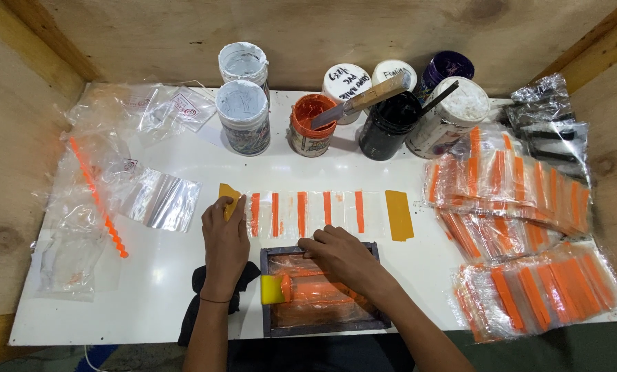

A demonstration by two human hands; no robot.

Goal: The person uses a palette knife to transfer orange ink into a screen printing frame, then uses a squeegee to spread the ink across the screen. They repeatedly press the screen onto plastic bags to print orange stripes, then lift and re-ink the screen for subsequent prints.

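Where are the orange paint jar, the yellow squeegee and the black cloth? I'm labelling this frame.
orange paint jar (pixel 310 127): head view, on its side wall.
yellow squeegee (pixel 272 289): head view, on its yellow block.
black cloth (pixel 193 317): head view, on its lower fold.

Paint pots and printed stock

Seven pots (pixel 308 103) line the back; orange-striped bags (pixel 522 227) pile right, clear bags (pixel 116 172) left, perhaps unprinted.

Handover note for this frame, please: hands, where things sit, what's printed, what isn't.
Left hand: flat on the strip's left end, by the yellow tape.
Right hand: on the screen frame's top edge, at the strip's lower edge.
Squeegee: lying in the frame on orange ink.
Done: six orange bars on the strip; printed bags piled right.
Left: clear bags at left are unprinted.
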